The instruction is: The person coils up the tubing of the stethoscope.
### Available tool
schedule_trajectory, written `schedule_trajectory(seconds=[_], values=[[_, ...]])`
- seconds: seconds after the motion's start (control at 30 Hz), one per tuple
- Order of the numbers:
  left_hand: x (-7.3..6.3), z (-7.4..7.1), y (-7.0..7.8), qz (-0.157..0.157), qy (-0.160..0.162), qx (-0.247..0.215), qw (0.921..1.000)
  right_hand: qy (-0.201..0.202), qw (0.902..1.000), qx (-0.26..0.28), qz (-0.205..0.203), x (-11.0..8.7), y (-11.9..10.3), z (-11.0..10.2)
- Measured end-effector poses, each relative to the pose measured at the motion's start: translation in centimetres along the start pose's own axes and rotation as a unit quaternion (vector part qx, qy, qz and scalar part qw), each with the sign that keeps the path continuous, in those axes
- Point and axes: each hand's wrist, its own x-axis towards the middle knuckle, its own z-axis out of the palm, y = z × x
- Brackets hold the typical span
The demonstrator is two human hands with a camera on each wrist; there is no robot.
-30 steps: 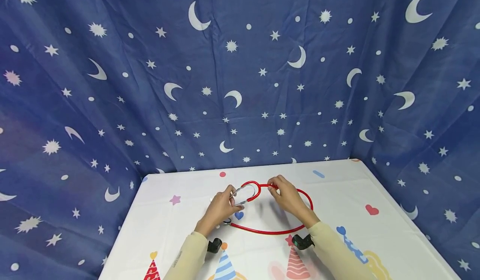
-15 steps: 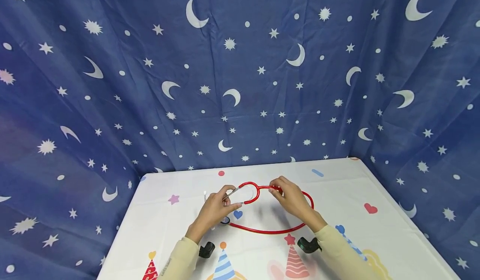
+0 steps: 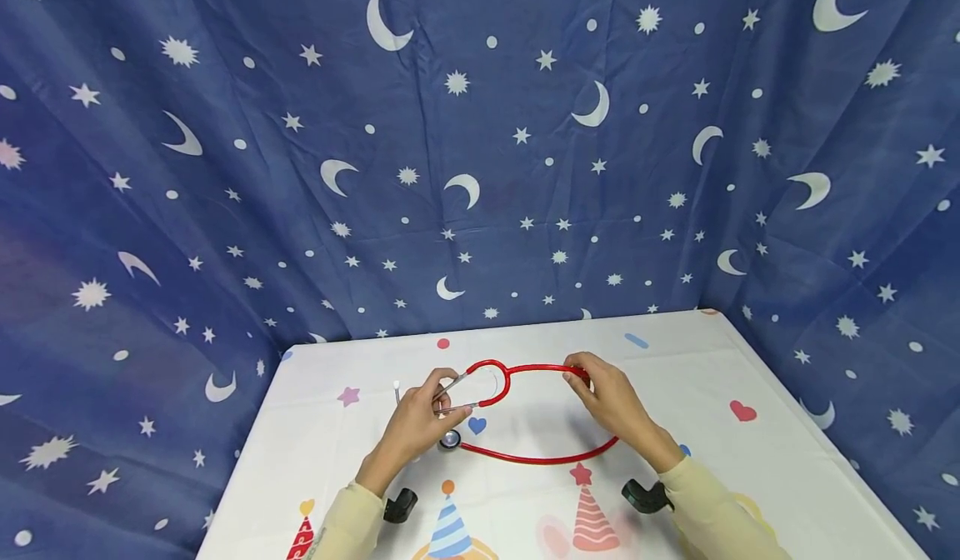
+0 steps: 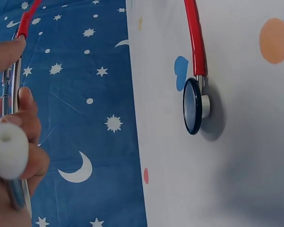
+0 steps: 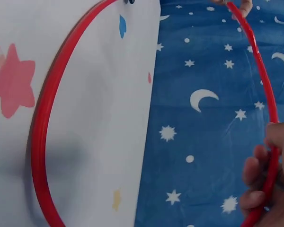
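Note:
A stethoscope with red tubing [image 3: 540, 461] is held above the table by both hands. The left hand [image 3: 415, 420] grips its metal ear tubes [image 4: 16, 71], and a white eartip [image 4: 8, 150] sticks out near the palm in the left wrist view. With thumb and fingers the right hand [image 3: 617, 400] pinches the red tube to the right of the Y-joint [image 3: 507, 372]. From there the tube loops back toward the left. Its round chest piece [image 4: 193, 106] is by the tabletop, close to the left hand; whether it touches the cloth is hard to tell.
A white cloth printed with party hats, hearts and stars covers the table [image 3: 360, 443]. Behind and beside it hangs a blue curtain [image 3: 420, 210] with moons and stars. A black wrist camera [image 3: 401, 506] sits at the left wrist, another [image 3: 647, 497] at the right.
The right hand has slid right along the red tube, leaving a longer stretch beyond the Y-joint. The left hand has shifted left with the ear tubes, and the chest piece shows more fully.

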Motion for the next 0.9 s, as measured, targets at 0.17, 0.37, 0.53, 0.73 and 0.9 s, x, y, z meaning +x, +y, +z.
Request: schedule_trajectory(seconds=[0.17,0.37,0.53,0.73,0.9], values=[[-0.4,-0.4,0.1,0.013,-0.003,0.005,0.9999,0.051,0.9959,0.001,-0.075,-0.2,-1.0,-1.1],[-0.4,-0.7,0.6,0.052,-0.008,0.013,0.9985,0.085,0.9854,0.025,-0.146,0.4,-2.1,-2.7],[-0.3,-1.1,1.1,0.087,-0.021,0.014,0.9959,0.106,0.9740,0.055,-0.192,1.0,-2.8,-3.3],[-0.4,-1.2,2.0,0.119,-0.044,0.013,0.9918,0.132,0.9582,0.079,-0.241,2.0,-3.9,-3.9],[-0.6,-1.1,3.0,0.144,-0.048,0.014,0.9883,0.136,0.9517,0.086,-0.262,2.9,-5.1,-4.1]])
